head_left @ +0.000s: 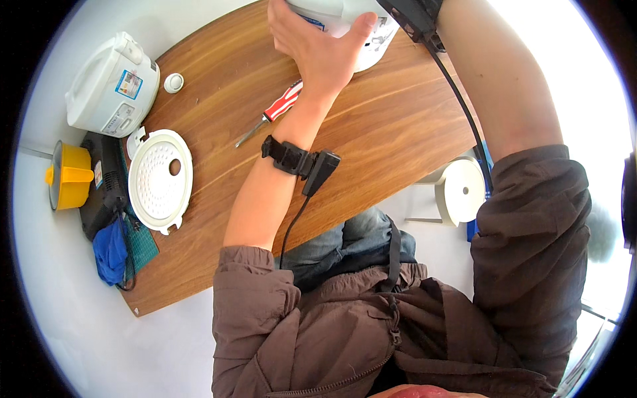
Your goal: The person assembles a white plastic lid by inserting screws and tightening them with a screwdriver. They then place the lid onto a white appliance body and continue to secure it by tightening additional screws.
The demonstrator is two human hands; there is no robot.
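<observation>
At the far edge of the table, a white rice cooker (pixel 379 52) is cut off by the top of the head view. My left hand (pixel 322 52) is spread against its near side, thumb apart from the fingers, and appears to steady it. Of my right arm only the forearm and a black wrist strap (pixel 417 18) show, beside the cooker; the right hand lies beyond the upper edge. A screwdriver (pixel 283 101) with a red-and-white handle rests on the wood just left of my left wrist, its handle end partly hidden.
On the left stand another white rice cooker (pixel 106 89), a small white round cap (pixel 174 83) and a perforated white disc (pixel 151 189). Farther left are a yellow container (pixel 74 176), a black case (pixel 101 192) and blue cloth (pixel 111 252). A stool (pixel 458 192) stands below the table's right side.
</observation>
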